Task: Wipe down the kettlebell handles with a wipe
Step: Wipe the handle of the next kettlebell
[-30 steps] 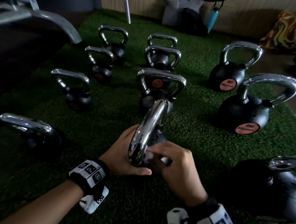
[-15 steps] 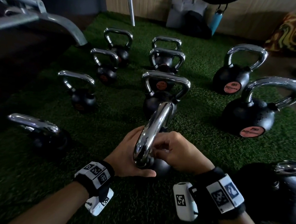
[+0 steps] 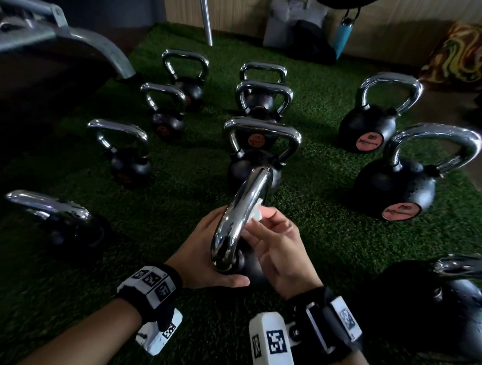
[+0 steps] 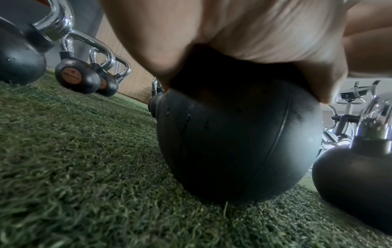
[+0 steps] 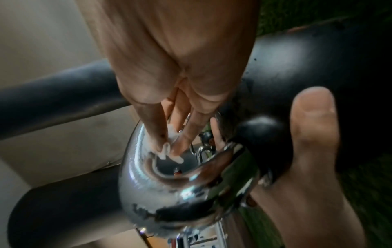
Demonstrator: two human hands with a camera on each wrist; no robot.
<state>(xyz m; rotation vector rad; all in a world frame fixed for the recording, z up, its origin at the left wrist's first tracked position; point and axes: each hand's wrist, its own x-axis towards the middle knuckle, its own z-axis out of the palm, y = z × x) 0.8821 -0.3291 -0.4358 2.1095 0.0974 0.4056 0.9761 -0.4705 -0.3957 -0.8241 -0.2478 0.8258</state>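
- The nearest kettlebell (image 3: 239, 263) is standing upright on the green turf (image 3: 309, 233) at the 6 o'clock edge of the group, right in front of the person.
- Its chrome handle (image 3: 240, 218) is rising as an arch, and the arch's long axis is running from 6 o'clock toward 12 o'clock, so the loop is showing edge-on in the head view.
- The left hand (image 3: 202, 253) is cupping the black ball at the foot of the handle, fingers curled around it and thumb lying across the near side.
- The right hand (image 3: 275, 245) is pinching a small white wipe (image 3: 256, 215) between thumb and fingertips and pressing it against the handle's 3 o'clock side, about halfway up the arch.
- In the right wrist view the wipe (image 5: 169, 147) is lying crumpled on the chrome between 2 fingertips.
- 10 kettlebells are showing in the head view, all with chrome handles and black balls: 4 at 9 to 11 o'clock, 4 in the middle line including the held one, and 2 at 1 to 2 o'clock.
- A large 11th kettlebell (image 3: 434, 304) is sitting at 4 o'clock, partly cut off.
- 3 round orange labels are facing the camera clearly.
- A blue bottle (image 3: 343, 37) is hanging at 1 o'clock by the wooden wall.
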